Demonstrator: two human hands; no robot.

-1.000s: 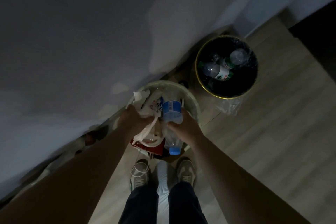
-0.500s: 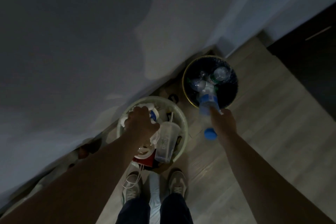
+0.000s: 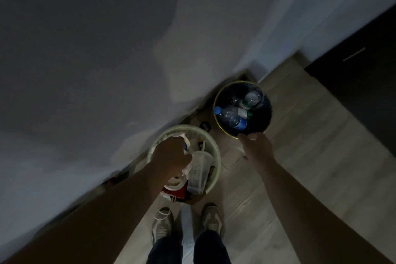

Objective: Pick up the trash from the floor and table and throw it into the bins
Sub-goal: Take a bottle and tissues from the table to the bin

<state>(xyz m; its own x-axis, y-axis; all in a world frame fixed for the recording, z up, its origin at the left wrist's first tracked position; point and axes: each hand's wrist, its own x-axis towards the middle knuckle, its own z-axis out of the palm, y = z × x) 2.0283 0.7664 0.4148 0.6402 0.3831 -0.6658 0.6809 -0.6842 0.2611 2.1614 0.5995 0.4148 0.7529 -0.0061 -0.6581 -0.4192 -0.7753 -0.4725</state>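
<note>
Blue-label water bottle [image 3: 232, 118] now lies on its side inside the black bin [image 3: 240, 82], blue cap toward the bin's left rim, resting on the other clear bottles [image 3: 252, 97] there. Half a second ago it was in the right hand, held above this bin; it has since left the hand. Right hand [image 3: 258, 149] is released and holds nothing, fingers straight and loosely spread, fingertips at the bin's near gold rim. Whether they touch the rim cannot be told in this dim light. Left hand [image 3: 171, 155] sits over the pale round bin [image 3: 218, 156], about where it was, back of the hand up, fingers curled down around crumpled white paper [image 3: 186, 170] that shows at its edges. Clear plastic cup [image 3: 200, 170] lies tilted in the pale bin just right of that hand, unchanged. A red carton [image 3: 177, 193] pokes out at the bin's near side, with a white cord [image 3: 164, 210] dangling below it. The two bins stand near each other along the foot of the grey wall [image 3: 107, 49], the black one further right. Person's shoes [image 3: 161, 227] stand on the pale wood floor [image 3: 300, 156] just short of the pale bin. The view has shifted a little: both bins sit lower right in frame than before.
</note>
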